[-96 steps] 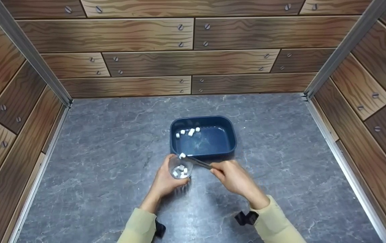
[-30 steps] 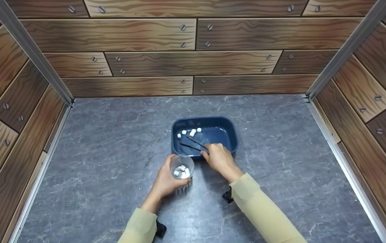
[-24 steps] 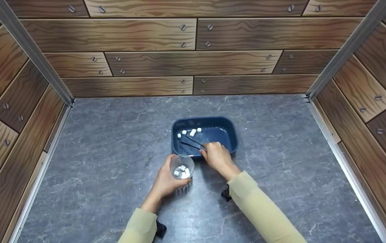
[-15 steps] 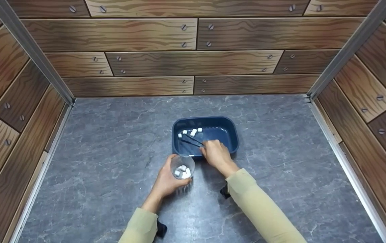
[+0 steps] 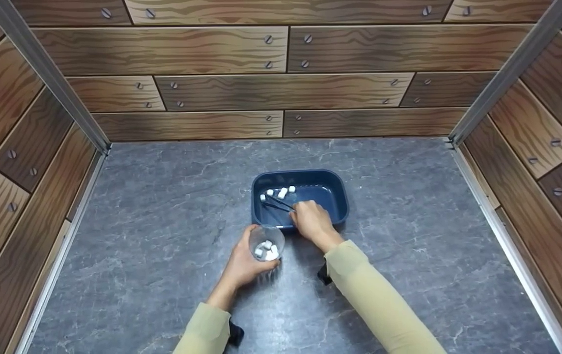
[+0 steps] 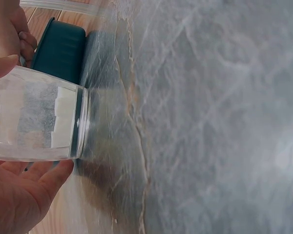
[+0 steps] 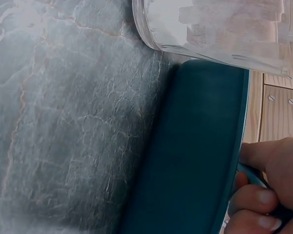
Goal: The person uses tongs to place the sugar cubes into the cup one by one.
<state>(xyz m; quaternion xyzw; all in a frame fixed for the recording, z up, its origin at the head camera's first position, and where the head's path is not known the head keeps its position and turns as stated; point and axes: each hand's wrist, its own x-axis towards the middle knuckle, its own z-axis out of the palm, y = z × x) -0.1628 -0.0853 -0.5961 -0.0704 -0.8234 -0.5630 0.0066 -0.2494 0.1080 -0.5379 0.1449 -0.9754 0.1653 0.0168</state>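
My left hand [image 5: 244, 263] holds a clear plastic cup [image 5: 266, 236] upright at the near-left edge of a dark blue box. Several small white cubes [image 5: 271, 252] lie in the bottom of the cup. Over the box [image 5: 344, 206], my right hand [image 5: 313, 221] grips black tongs [image 5: 281, 202] whose two arms are spread apart. Their tips reach down inside, just beside a white cube [image 5: 263, 197] at the left wall. More white cubes [image 5: 282, 193] sit along the box's back-left part. The right wrist view shows only the box's outer side [image 7: 190, 146], so the tong tips are hidden there.
Grey marbled floor [image 5: 163, 221] surrounds the box on all sides. Wood-patterned panels [image 5: 212, 91] stand at the back and both sides, with metal strips [image 5: 512, 221] along their edges. A black device [image 5: 235, 334] is strapped at the left wrist.
My right hand has gone from above the cup, where the tongs pinched a white cube, into the box. The tong tips have drifted left and away, towards the left cube. The cup stays put.
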